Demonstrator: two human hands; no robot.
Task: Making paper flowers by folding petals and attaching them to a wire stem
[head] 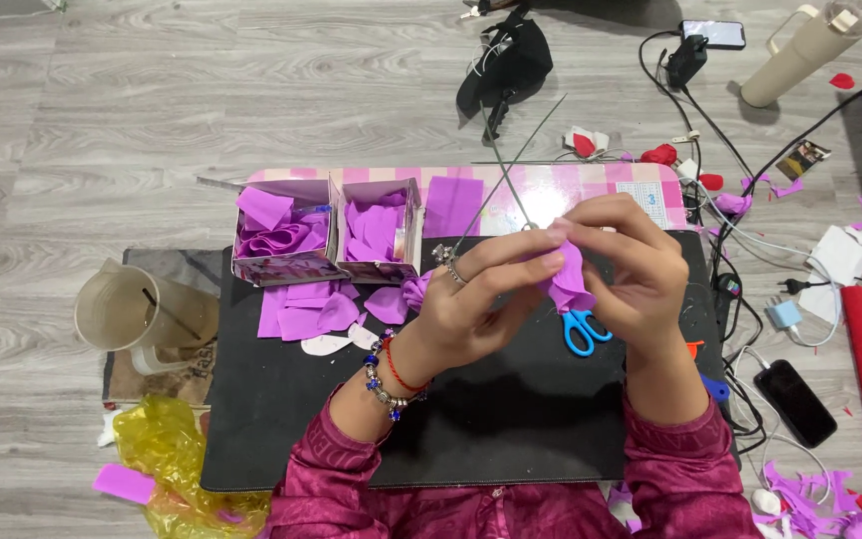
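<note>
A purple paper flower (568, 282) is pinched between the fingers of the left hand (476, 304) and the right hand (626, 269), above a black mat (471, 419). Both hands are closed on it. Blue scissors (583, 329) lie just beneath. Two boxes of purple paper (326, 230) are seen to the left.

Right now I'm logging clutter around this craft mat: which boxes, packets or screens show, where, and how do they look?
Two cardboard boxes: open, square, side by side at the mat's far left, full of purple paper.
Phone: black slab, dark screen, on the floor right of the mat.
Second phone: far top right, screen lit.
Small packet: dark, flat, on the floor at right.
</note>
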